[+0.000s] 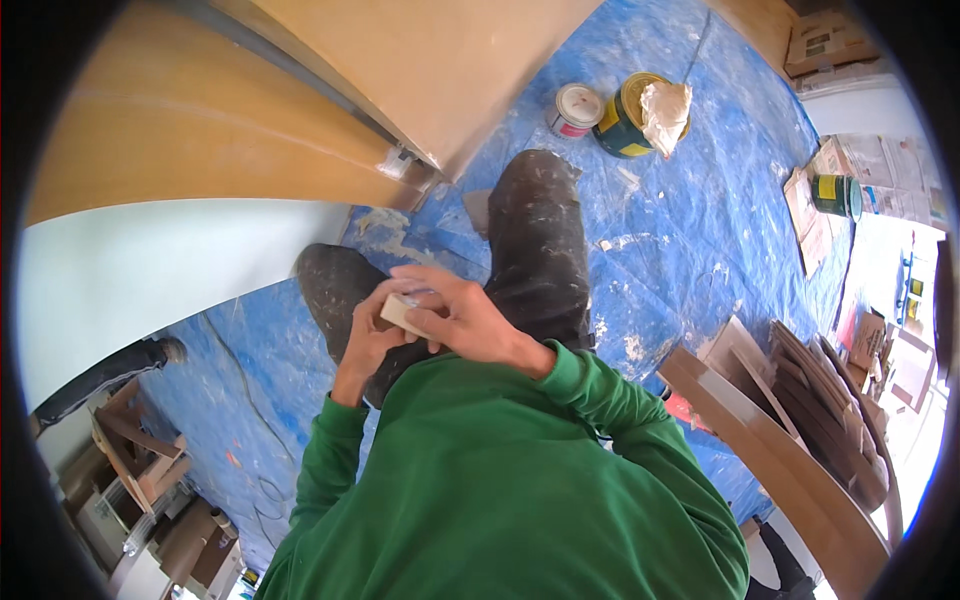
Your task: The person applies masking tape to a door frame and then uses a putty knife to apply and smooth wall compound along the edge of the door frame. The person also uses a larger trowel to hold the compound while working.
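I see both hands, left hand (365,335) and right hand (465,315), pinching a small flat pale block (402,313) between them, above a crinkled blue tarp (680,230).

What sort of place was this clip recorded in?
Most likely a room under renovation or painting. A paint-spattered blue plastic floor sheet covers the ground, an open round paint tin with a crumpled rag stands on it, and cut wooden boards are stacked at the right. Both hands hold a small pale block.
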Motion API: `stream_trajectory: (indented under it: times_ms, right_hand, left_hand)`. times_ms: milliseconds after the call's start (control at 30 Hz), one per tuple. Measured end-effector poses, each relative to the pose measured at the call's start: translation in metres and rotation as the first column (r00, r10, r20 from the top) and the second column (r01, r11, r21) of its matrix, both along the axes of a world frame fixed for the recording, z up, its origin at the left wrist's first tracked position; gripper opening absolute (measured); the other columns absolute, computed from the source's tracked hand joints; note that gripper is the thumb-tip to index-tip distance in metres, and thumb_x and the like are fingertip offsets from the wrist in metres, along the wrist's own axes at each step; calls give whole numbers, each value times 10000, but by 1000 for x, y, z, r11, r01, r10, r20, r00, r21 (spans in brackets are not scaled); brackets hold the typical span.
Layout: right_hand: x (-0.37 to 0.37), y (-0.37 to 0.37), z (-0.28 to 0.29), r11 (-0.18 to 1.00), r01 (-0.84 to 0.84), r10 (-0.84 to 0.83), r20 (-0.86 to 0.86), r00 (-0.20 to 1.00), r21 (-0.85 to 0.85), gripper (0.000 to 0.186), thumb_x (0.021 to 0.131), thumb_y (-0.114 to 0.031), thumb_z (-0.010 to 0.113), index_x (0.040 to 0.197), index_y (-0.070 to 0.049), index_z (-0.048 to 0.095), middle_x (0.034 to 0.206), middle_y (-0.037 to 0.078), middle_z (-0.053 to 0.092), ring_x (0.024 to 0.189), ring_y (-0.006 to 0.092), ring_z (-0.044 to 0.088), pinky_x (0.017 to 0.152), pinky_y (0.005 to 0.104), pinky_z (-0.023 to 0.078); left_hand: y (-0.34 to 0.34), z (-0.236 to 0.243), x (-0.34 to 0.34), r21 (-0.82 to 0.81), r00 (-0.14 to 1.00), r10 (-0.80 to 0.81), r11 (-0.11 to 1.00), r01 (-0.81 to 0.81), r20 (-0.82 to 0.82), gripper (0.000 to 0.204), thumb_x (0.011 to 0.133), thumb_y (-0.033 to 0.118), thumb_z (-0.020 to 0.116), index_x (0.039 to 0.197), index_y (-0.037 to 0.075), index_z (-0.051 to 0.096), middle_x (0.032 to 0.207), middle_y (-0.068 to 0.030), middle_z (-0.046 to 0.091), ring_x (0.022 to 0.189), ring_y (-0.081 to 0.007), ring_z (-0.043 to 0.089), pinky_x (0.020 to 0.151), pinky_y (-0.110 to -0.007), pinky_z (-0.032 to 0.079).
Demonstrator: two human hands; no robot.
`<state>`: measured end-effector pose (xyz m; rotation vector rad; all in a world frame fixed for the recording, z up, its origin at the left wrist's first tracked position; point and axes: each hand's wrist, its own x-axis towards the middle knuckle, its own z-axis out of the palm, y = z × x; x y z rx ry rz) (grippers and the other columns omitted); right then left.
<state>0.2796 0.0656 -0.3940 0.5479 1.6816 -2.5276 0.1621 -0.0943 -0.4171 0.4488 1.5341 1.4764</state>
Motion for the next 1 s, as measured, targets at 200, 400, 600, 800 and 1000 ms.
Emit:
stream_trajectory:
  times_ms: [200, 400, 600, 800, 1000]
  right_hand:
    - [-9, 83, -46, 453, 546, -343, -428, 836, 705, 361, 907, -235, 684, 1185, -5, 662, 921, 160, 740, 764, 279, 728, 704, 372, 569]
    - [11, 177, -287, 833, 107, -378, 415, 828, 544, 356, 868, -365, 672, 946, -22, 726, 919, 158, 740, 818, 283, 730, 755, 420, 571]
    - [-10, 92, -354, 324, -148, -642, 332, 691, 934, 416, 900, -440, 614, 1048, -51, 613, 989, 166, 641, 844, 396, 681, 751, 519, 538]
    - [-43, 66, -415, 126, -211, -815, 222, 535, 969, 202, 926, -304, 541, 929, -106, 577, 935, 112, 596, 801, 312, 636, 650, 481, 473]
    - [-26, 75, -388, 473, 296, -751, 204, 628, 830, 383, 756, -310, 776, 978, -59, 589, 956, 159, 696, 808, 338, 682, 749, 459, 513]
  left_hand:
    - [-24, -3, -13, -244, 976, 103, 958, -149, -192, 208, 845, 15, 535, 979, -28, 688, 881, -28, 695, 826, -103, 629, 764, -260, 484]
    - [-92, -21, -29, -320, 887, 291, 854, -410, -359, 183, 846, 32, 556, 953, -43, 685, 839, -75, 695, 768, -150, 646, 756, -286, 486]
    - [-116, 2, 6, -334, 868, 438, 802, -495, -234, 116, 892, 31, 581, 907, -37, 674, 775, -112, 687, 728, -170, 650, 697, -298, 494]
    - [-127, 1, 17, -392, 845, 458, 749, -534, -276, 137, 931, 100, 641, 895, -28, 675, 751, -101, 692, 689, -180, 666, 686, -305, 521]
    - [-112, -1, 8, -385, 841, 453, 750, -538, -295, 175, 924, 143, 660, 925, -32, 678, 753, -101, 694, 702, -184, 674, 699, -305, 520]
